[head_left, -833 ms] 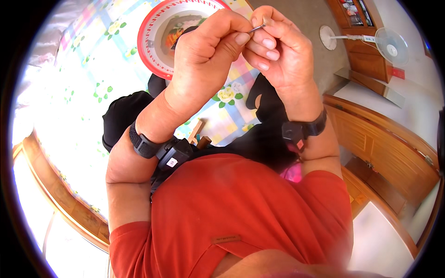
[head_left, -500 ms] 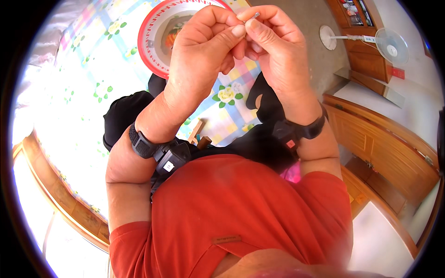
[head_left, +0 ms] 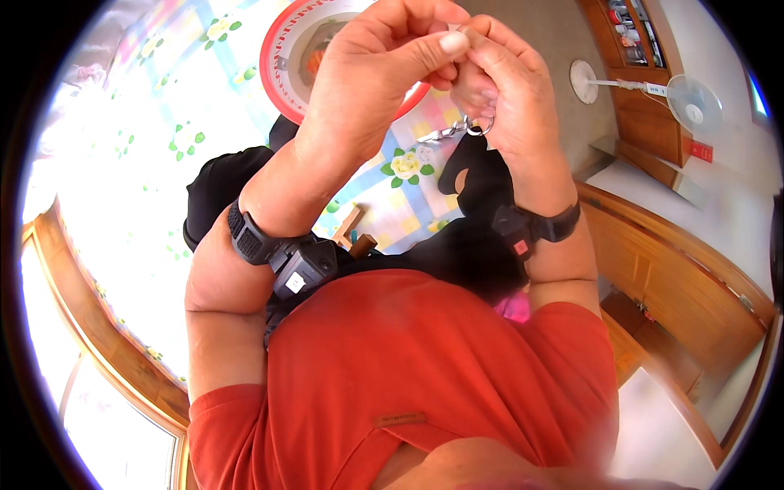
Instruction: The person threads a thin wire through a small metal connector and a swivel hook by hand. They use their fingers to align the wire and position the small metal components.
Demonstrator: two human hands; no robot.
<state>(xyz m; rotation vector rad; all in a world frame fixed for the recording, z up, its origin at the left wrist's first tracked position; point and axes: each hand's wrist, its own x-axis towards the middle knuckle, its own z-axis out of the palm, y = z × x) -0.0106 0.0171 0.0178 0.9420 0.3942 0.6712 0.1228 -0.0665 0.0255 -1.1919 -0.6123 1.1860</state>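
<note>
Near the top of the view, my left hand and my right hand meet with thumbs and fingertips pinched together. What lies between the fingertips is hidden or too small to make out. A silver metal ring with a linked piece, like a key ring, hangs at the palm side of my right hand, and its narrow end points left over the cloth. Behind my left hand stands a white basin with a red rim, partly covered by the hand.
A flowered, checked cloth spreads beneath the hands. Small wooden pieces lie near my lap. To the right are a white fan, a wooden cabinet and a wooden panelled chest. Each forearm wears a black strapped device.
The silver ring and linked piece now hang below my right hand; earlier only a small metal bit showed at the fingertips. Both hands have shifted slightly right.
</note>
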